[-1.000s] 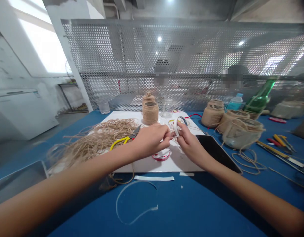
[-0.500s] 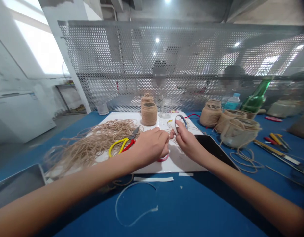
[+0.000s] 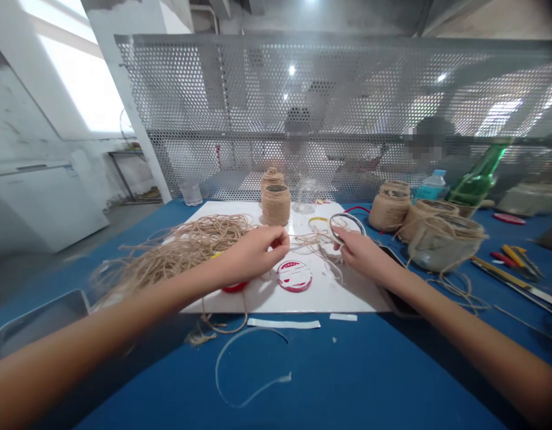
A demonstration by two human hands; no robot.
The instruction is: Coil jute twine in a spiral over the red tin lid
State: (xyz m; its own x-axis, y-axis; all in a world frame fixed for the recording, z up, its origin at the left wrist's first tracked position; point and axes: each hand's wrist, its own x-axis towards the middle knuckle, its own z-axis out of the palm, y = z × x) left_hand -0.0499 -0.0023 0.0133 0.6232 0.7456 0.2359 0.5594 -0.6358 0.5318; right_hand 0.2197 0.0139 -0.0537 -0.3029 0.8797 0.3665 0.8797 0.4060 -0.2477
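A thin, round ring (image 3: 363, 226), pale at the rim with a darker band, stands tilted above the right part of the white, flat, smooth board (image 3: 323, 301). The person's right hand (image 3: 347, 243) pinches its lower edge between thumb and fingers. The left hand (image 3: 276, 243) is well apart from it, fingers curled in and thumb tip close to the forefinger — whether anything thin is gripped there, one cannot tell.

Between and just below the hands lies a round, flat red-and-white lid (image 3: 294, 276), its face patchy. Loose strands of beige twine (image 3: 318, 240) cross the board behind it, near a thin yellow ring (image 3: 318, 222). Beside the left forearm spreads a tangled, fibrous heap of brown jute cord (image 3: 181, 257).

Farther back, a squat jar tightly wound in brown jute (image 3: 276, 206) stands upright beside a clear, rounded glass jar (image 3: 307, 196). Off to the right, on the blue, smooth table (image 3: 356, 376), are more jute-wrapped jars (image 3: 390, 210) and a glossy green glass bottle (image 3: 480, 179). Nearest the person lie a straight white strip (image 3: 284, 324) and a curled translucent strip (image 3: 224, 358); a grey perforated metal screen (image 3: 258, 89) rises behind everything.
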